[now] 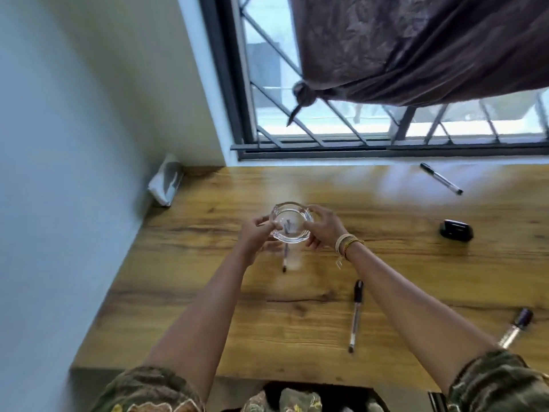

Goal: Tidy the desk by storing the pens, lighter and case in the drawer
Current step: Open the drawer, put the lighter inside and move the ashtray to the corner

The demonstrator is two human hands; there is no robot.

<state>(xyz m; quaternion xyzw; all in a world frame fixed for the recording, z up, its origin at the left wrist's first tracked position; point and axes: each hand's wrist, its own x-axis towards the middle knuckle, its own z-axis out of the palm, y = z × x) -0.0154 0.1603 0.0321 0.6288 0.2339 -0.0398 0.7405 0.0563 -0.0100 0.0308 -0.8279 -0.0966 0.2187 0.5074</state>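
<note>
Where hands (292, 233) grip: round faceted glass ashtray (291, 217).

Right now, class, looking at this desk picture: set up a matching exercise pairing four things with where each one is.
Things:
1. glass ashtray
2. black case
3. white packet
4. far pen

Places:
A. against the left wall
B. near the window
C. held in both hands
D. on the desk, right of the hands

Pairs: 1-C, 2-D, 3-A, 4-B

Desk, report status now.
Left hand and right hand grip glass ashtray. Pens and black case on desk. Drawer unseen.
</note>
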